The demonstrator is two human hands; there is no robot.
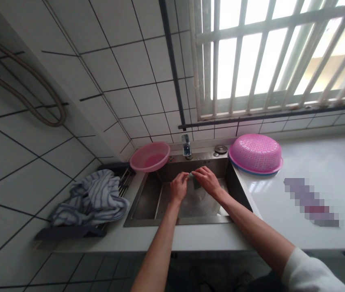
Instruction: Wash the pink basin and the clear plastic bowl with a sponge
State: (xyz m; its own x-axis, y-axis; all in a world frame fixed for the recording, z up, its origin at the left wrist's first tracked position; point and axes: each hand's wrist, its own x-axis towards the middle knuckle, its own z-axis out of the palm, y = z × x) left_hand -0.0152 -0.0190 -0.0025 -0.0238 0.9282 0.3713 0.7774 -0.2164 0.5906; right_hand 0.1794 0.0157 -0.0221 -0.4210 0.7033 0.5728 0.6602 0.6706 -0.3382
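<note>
Over the stainless steel sink (pixel 203 220), my left hand (pixel 179 187) and my right hand (pixel 208 180) meet at their fingertips. Both are closed in a pinch on a small pale green thing (pixel 190 175). Its kind is too small to tell, and the fingers cover part of it. A dull greenish shape lies just under my right fingers, and I cannot tell whether it belongs to the held thing. The metal faucet (pixel 186 145) stands just beyond my hands, at the sink's back edge.
A pink basin (pixel 149 157) rests at the sink's back left corner. An upturned pink colander (pixel 256 153) sits right of the sink. At left, a striped towel (pixel 98 196) lies on a dark rack. Something pixelated (pixel 311 202) is on the right counter. A barred window (pixel 251 61) is behind.
</note>
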